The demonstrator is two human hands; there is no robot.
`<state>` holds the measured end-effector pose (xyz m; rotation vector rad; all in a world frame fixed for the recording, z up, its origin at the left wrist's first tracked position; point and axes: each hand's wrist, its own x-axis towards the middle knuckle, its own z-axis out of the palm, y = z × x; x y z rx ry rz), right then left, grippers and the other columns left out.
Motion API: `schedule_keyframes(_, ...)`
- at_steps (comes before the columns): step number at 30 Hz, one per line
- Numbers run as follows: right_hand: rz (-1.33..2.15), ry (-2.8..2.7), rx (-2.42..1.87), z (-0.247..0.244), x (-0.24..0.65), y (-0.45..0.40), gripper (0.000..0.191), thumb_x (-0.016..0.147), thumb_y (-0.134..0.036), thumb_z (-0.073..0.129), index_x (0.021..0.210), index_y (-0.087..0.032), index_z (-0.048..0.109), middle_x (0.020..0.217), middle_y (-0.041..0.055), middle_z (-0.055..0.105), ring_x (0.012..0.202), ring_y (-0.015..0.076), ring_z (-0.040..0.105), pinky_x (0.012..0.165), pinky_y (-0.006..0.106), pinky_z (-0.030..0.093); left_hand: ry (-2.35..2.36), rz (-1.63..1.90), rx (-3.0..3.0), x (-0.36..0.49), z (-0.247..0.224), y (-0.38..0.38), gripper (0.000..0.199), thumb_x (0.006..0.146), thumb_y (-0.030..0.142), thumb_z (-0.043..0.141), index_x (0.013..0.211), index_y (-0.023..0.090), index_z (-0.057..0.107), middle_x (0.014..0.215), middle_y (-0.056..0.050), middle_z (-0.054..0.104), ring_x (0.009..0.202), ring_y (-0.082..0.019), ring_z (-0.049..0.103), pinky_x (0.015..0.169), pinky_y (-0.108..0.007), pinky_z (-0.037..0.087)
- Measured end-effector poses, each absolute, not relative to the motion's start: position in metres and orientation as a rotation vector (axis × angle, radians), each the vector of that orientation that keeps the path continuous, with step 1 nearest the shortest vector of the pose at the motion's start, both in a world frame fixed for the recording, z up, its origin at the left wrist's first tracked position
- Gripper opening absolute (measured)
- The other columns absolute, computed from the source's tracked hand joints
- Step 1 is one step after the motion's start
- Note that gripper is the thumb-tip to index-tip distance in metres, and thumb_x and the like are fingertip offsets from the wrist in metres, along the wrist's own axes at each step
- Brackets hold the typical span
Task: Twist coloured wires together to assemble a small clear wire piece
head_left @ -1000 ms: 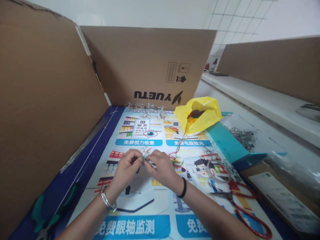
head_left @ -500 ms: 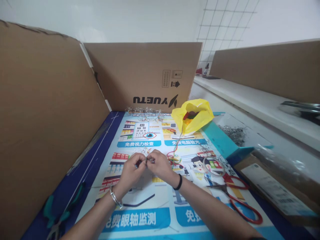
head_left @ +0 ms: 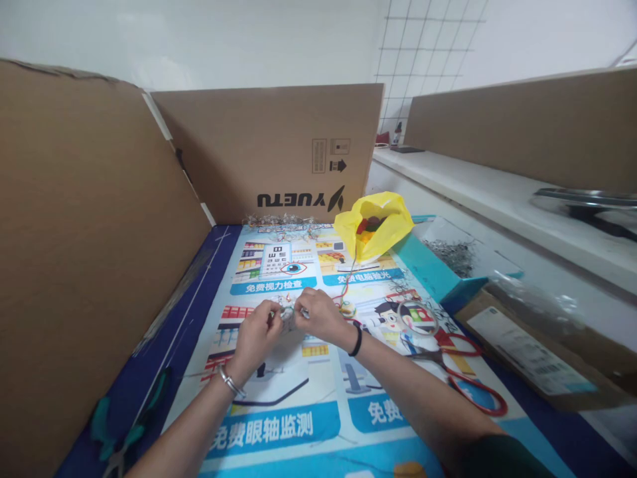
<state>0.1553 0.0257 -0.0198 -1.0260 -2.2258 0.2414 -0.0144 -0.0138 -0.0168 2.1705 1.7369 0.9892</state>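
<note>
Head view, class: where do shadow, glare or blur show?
Head view: soft shadow falls below the left hand and right hand; head view: the small wiry piece between them looks blurred; head view: faint glare on the white wall, and dim teal-handled pliers.

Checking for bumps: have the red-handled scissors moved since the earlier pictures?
No; the red-handled scissors lie in the same place on the printed sheet; the camera view shifted.

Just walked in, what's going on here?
A person's left hand and right hand meet at a small wiry piece above a printed sheet; each grip is too small to make out. Red-handled scissors lie beside the right forearm. Colored cords run from a yellow bag.
</note>
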Motion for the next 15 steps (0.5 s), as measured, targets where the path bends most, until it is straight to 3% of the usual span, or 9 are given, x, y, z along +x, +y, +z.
schedule_keyframes(6, 0.254, -2.223, -1.013, -0.018, 0.159, 0.033, 0.01, 0.074, -0.009, 0.055, 0.07, -0.017, 0.06, 0.071, 0.0012, 0.056, 0.073, 0.0143, 0.052, 0.069, 0.025, 0.038, 1.5, 0.899, 2.367, -0.021, -0.023, -0.007, 0.018, 0.087, 0.022, 0.04, 0.097, 0.022, 0.055, 0.102, -0.004, 0.065, 0.093, -0.017, 0.062, 0.079, -0.028, 0.048)
schedule_keyframes(15, 0.326, -2.372, -1.218, 0.013, 0.197, 0.06, 0.014, 0.084, -0.018, 0.053, 0.084, -0.016, 0.067, 0.083, 0.0044, 0.063, 0.082, 0.0137, 0.056, 0.073, 0.022, 0.039, 1.604, 0.825, 2.52, -0.027, -0.031, 0.0, 0.022, 0.088, 0.026, 0.043, 0.106, 0.02, 0.056, 0.113, -0.006, 0.064, 0.102, -0.02, 0.062, 0.083, -0.031, 0.051)
